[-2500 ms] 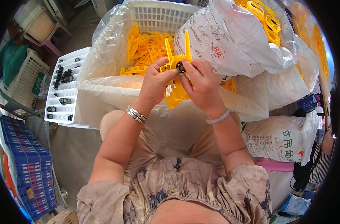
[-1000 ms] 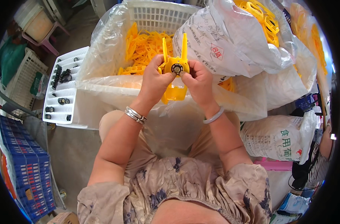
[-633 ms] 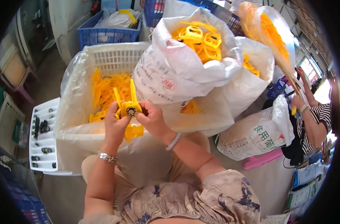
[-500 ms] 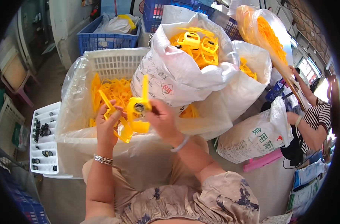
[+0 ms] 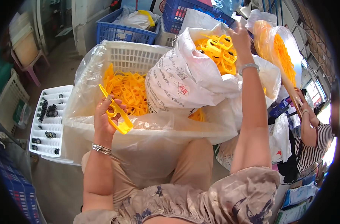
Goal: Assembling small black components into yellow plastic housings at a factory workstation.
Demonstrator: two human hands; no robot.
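My left hand [image 5: 106,115] is closed round a yellow plastic piece [image 5: 122,125] with a ring-shaped opening and a long pointed strip. It is held over the near left part of a plastic-lined white crate [image 5: 129,59], where many similar yellow plastic pieces [image 5: 127,89] lie heaped. My right arm is stretched far forward, and my right hand [image 5: 240,39] is at the far right rim of a white woven sack [image 5: 192,84]. Its fingers are blurred, so what they hold cannot be made out. Yellow pieces with black round inserts [image 5: 218,50] fill the sack's mouth.
A white slotted tray [image 5: 52,119] with small black round parts stands left of the crate. Blue crates [image 5: 127,33] stand behind. More sacks and a clear bag of yellow pieces [image 5: 282,56] are at right, where another person [image 5: 314,140] in a striped top works.
My right hand has moved from beside my left hand, where it held a yellow piece with a black insert, up and right to the sack. My left hand still grips its yellow piece.
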